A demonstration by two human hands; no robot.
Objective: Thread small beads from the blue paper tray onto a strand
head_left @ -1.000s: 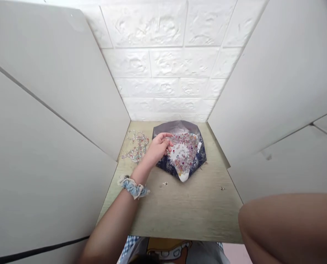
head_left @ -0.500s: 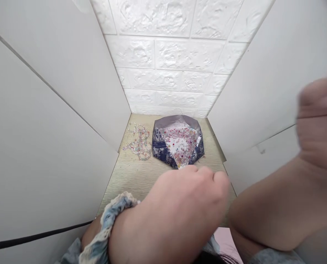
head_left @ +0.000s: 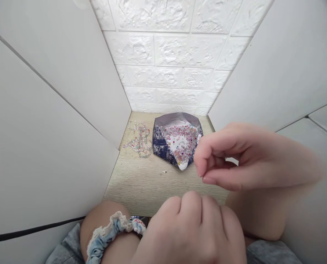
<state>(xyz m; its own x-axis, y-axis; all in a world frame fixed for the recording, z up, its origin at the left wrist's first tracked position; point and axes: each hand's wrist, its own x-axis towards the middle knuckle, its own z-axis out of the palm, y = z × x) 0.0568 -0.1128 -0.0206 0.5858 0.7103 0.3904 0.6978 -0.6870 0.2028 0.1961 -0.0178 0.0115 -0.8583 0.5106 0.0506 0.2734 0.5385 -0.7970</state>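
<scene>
My left hand (head_left: 199, 231) is closed in a fist at the bottom middle, back upward. Its fingertips are hidden, so whatever it holds is out of sight. A blue and cream scrunchie (head_left: 104, 234) circles that wrist. To the right, my right hand (head_left: 235, 157) has thumb and forefinger pinched together; anything between them is too small to make out. Beyond it lies an open dark blue folded pouch (head_left: 160, 148), its right edge partly covered by the hand. Many small pink, red and clear beads (head_left: 184, 148) fill it over a white lining.
Left of the pouch, strings of beads (head_left: 140, 141) lie loosely coiled on the wooden surface (head_left: 135, 183). A tiny light and dark piece (head_left: 164, 171) rests in front. White panels stand on both sides, a white brick-patterned wall (head_left: 169, 55) behind.
My right hand has come in from the far right, down and leftward, to beside the pouch. My left hand has moved down toward the bottom edge, uncovering the pouch's front tip.
</scene>
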